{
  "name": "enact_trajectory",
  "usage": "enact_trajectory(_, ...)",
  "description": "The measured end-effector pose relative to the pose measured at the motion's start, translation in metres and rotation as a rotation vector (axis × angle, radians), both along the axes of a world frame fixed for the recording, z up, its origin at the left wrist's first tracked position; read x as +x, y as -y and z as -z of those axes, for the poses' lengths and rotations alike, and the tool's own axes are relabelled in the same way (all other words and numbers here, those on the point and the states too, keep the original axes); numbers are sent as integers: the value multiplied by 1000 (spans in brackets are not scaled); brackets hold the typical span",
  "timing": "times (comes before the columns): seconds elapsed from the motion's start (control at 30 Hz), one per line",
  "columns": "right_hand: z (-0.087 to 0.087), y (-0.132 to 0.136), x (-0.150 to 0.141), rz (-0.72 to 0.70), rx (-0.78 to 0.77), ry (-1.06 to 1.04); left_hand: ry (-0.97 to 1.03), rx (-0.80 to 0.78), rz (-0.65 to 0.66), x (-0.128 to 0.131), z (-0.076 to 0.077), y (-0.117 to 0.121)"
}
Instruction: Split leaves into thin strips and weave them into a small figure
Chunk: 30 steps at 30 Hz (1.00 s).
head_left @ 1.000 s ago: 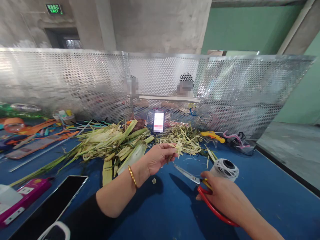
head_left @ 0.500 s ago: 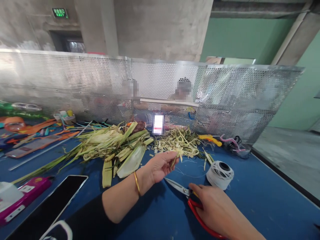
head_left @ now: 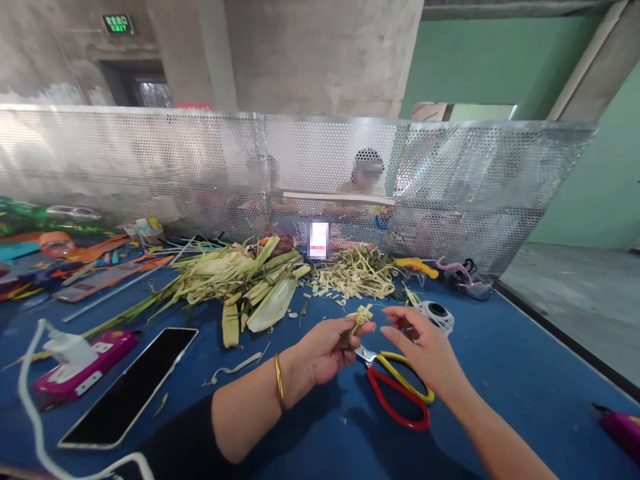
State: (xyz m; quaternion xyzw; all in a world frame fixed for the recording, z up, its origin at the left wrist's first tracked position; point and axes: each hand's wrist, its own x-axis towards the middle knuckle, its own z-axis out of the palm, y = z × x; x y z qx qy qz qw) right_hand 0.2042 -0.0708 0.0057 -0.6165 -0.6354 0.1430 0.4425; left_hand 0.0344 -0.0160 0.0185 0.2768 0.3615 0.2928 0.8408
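Between the thumb and fingers of my left hand [head_left: 333, 347] is a small bundle of plant strips [head_left: 361, 319], pale and knotted-looking at its top. My right hand [head_left: 420, 340] hovers just right of it, thumb and fingers apart, holding nothing. Under and between the hands, scissors [head_left: 400, 393] with one red and one yellow handle lie on the blue table [head_left: 310, 433]; their blade tips are hidden behind my left hand. A spool of white string [head_left: 440, 315] stands behind my right hand, which partly covers it.
A heap of green-yellow stalks [head_left: 265, 293] and a pile of shredded strips [head_left: 355, 273] lie further back. At left are a black-screened phone [head_left: 133, 387] and a purple power strip [head_left: 90, 363] with a white cable. A perforated metal screen [head_left: 200, 167] borders the far side; people sit behind it.
My right hand has let go of the scissors, which now rest on the table, and has come up beside the bundle. My left hand still holds the bundle. The view has shifted slightly.
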Motion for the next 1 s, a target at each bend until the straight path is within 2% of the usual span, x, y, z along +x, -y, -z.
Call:
enact_trajectory(0.1, 4, -1, -13, -110, -108, -324, -41, 18, 25, 0, 11, 13)
enact_trajectory(0.2, 8, 0, -25, -192, -191, -471, -89, 93, 43, 2, 21, 19)
enact_trajectory(0.4, 7, 0, -22, -57, -191, -430, -150, 314, 27, -3, 23, 17)
enact_trajectory(0.57, 10, -2, -17, -56, -164, -336, -213, 493, 45, -2, 22, 20)
enact_trajectory(0.73, 16, -1, -24, -59, -171, -365, -275, 499, -17, 1, 24, 24)
enact_trajectory(0.87, 15, 1, -28, -110, -174, -516, -262, 507, -34, 1, 25, 25)
enact_trajectory(1.0, 11, 4, -31, -176, -220, -672, -209, 441, -27, 2, 28, 25)
